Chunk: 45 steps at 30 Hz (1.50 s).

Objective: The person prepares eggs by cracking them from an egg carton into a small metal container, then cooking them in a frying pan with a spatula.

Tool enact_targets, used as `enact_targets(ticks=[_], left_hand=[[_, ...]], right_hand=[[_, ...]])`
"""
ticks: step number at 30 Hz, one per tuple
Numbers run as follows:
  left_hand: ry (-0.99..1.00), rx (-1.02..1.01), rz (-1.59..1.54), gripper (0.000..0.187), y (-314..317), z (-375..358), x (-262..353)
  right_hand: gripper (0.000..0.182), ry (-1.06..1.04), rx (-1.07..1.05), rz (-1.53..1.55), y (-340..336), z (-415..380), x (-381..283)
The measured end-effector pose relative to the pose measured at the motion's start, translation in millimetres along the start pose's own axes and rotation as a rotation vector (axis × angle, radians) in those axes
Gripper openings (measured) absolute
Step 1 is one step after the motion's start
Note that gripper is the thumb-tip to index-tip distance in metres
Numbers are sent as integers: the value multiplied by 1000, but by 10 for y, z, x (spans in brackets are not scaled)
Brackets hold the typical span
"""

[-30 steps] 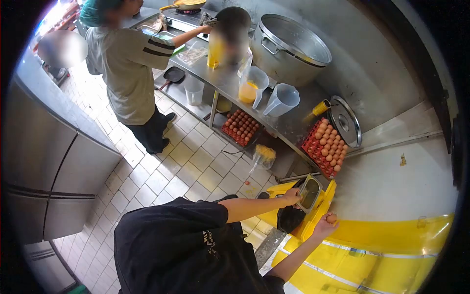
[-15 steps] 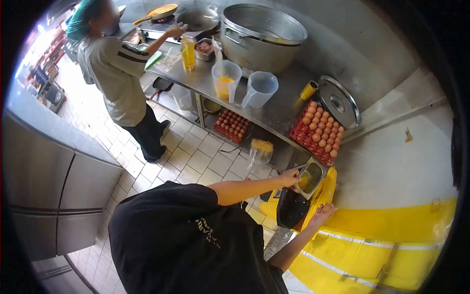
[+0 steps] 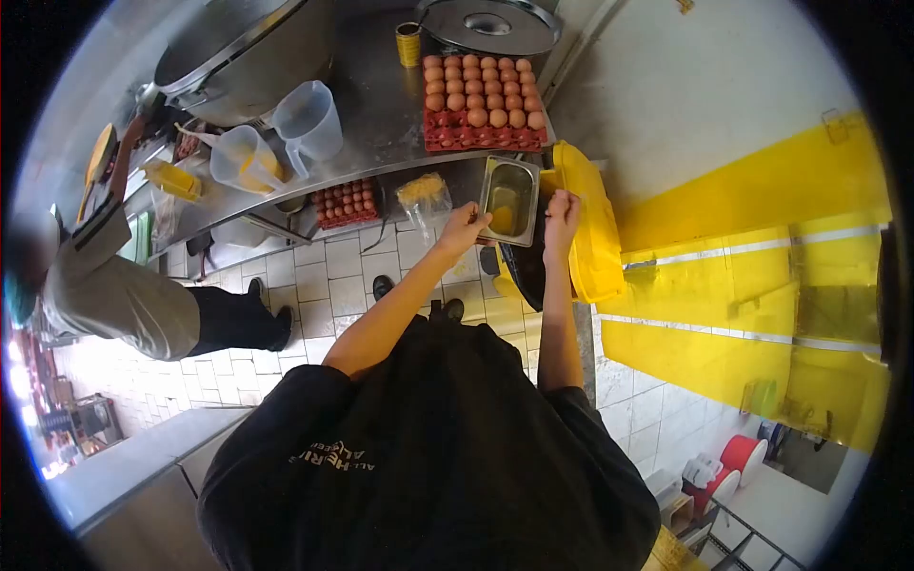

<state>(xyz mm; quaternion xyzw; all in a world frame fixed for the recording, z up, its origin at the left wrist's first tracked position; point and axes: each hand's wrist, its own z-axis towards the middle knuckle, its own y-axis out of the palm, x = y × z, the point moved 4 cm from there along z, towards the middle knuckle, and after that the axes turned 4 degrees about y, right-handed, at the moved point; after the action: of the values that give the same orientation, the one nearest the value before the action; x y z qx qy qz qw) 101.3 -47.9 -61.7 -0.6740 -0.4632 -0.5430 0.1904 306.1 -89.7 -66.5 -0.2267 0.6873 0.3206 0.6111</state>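
Note:
My left hand (image 3: 464, 230) grips the near left edge of a small rectangular metal container (image 3: 525, 205). Cracked egg (image 3: 502, 220) with yellow yolk lies in the bottom of it. To the right of the container my right hand (image 3: 562, 221) is closed, its fingers curled round an egg that they almost wholly hide. Beneath both hands is a yellow bin (image 3: 595, 228) with a black liner (image 3: 524, 271). Just beyond the container, on the counter's edge, a red tray (image 3: 447, 140) carries rows of brown eggs (image 3: 476, 100), with several bare cups at its near side.
On the steel counter (image 3: 381, 124) stand two plastic jugs (image 3: 314, 119), a big pot (image 3: 228, 86), a yellow can (image 3: 408, 46) and a metal lid (image 3: 490, 24). More eggs (image 3: 345, 202) sit on the lower shelf. A co-worker (image 3: 124, 285) stands at left.
My right hand has come up from beside the bin to the container's right side with the egg. My left hand keeps its hold on the container. The head view has turned right.

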Motion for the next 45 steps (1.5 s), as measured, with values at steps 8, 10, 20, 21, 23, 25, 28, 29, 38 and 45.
enact_targets(ticks=[8,10,20,21,23,25,28,29,38,45], left_hand=[[-20,3,-5,22,-34,38,-29],[4,-9,26,21,-28,60,-27],[61,-29,-87,17,38,304,-202],[53,-17,-80,17,63,314,-171],[51,-2,-82,17,116,314,-112],[43,7,-84,16,127,304,-81],[81,-2,6,15,149,370,-94],[87,8,3,15,166,392,-80],[16,50,-36,16,260,441,-201],[30,69,-18,17,259,418,-220]], right_hand=[[23,121,290,101,-34,17,109],[22,-80,200,-57,1,64,203],[24,-259,87,-404,92,111,79],[24,-262,92,-407,99,89,27],[25,-270,96,-316,107,48,-147],[25,-128,120,-224,-85,197,-9],[29,-320,-78,-385,157,78,-462],[29,-322,-88,-383,179,116,-511],[33,-349,-678,-1077,489,207,-422],[35,-413,-699,-1234,487,333,-76]])
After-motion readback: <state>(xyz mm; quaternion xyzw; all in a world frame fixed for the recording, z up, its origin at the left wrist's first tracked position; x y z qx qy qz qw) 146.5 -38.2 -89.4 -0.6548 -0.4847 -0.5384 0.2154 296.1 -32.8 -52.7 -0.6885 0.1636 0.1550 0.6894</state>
